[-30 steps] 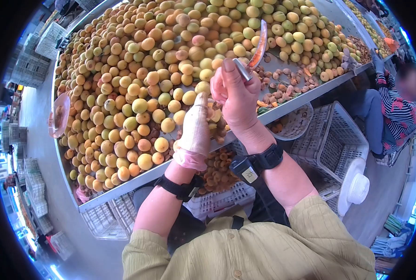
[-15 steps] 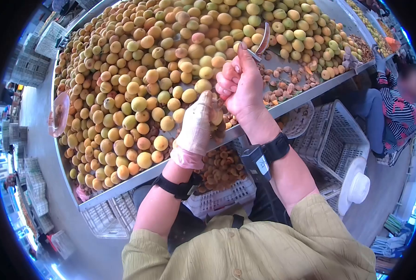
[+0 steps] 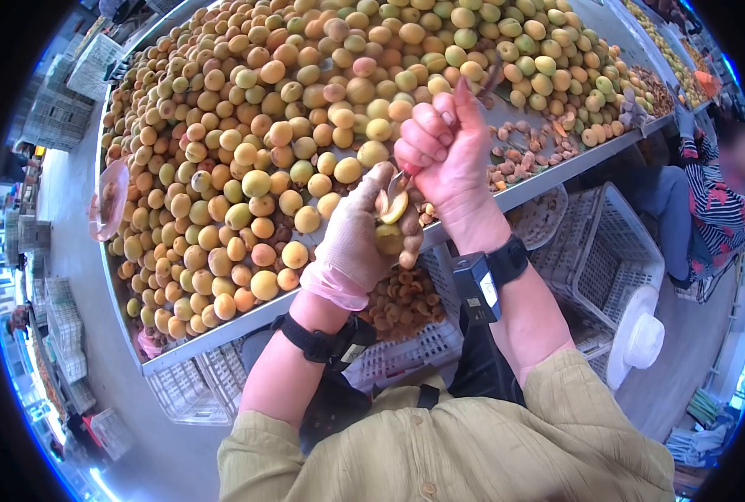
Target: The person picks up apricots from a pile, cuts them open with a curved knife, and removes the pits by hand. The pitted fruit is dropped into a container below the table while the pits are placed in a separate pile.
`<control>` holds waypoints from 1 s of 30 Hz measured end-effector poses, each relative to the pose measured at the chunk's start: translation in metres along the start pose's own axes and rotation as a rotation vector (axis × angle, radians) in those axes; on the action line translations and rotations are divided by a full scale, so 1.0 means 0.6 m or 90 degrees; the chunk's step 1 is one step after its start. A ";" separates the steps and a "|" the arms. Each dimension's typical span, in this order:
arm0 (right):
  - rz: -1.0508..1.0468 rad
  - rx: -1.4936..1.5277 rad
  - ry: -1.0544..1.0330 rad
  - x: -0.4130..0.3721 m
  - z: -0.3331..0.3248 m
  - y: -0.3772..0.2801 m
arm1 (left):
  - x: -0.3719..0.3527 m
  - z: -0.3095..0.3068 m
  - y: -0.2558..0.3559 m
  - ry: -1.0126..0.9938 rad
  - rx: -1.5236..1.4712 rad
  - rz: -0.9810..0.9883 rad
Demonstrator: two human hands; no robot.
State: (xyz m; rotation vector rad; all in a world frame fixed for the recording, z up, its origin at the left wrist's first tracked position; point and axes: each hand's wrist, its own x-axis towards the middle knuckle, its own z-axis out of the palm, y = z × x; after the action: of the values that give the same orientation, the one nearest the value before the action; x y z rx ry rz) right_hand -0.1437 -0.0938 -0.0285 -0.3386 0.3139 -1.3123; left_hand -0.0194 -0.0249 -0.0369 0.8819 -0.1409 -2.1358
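Observation:
My left hand [image 3: 354,238], in a pale glove with a pink cuff, is closed around a cut apricot [image 3: 398,207]. The fruit is split open, its yellow flesh facing up. My bare right hand [image 3: 441,151] is a fist around a curved metal tool [image 3: 493,77], with the thumb pointing up. One end of the tool sticks out past the thumb, blurred; a narrow tip shows below the fist at the apricot. The fist hides the middle of the tool. Both hands are over the near edge of a table heaped with whole apricots [image 3: 255,183].
Apricot stones [image 3: 523,151] lie on the table to the right. Below the hands stands a crate [image 3: 439,341] holding apricot halves [image 3: 402,305]. More crates [image 3: 619,243], a white hat [image 3: 640,339] and a seated person [image 3: 707,192] are at the right. A metal rim [image 3: 222,336] edges the table.
My left hand has turned, bringing the split apricot into view. The right fist has shifted slightly right, and the tool's tip now shows at the fruit.

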 end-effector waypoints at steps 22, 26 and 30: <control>-0.114 -0.931 0.021 -0.030 0.009 0.043 | 0.000 0.010 0.026 0.168 0.257 0.346; -0.143 -0.975 -0.120 -0.028 0.011 0.002 | -0.020 -0.011 0.052 0.096 0.257 0.190; -0.225 -1.016 -0.170 -0.033 -0.008 0.016 | -0.015 -0.016 0.034 0.135 0.275 0.261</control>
State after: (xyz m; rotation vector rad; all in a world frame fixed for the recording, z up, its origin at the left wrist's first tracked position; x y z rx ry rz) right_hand -0.1419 -0.0728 -0.0363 -1.9474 1.0752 -1.0675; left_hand 0.0037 -0.0306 -0.0315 1.2037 -0.6352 -1.6414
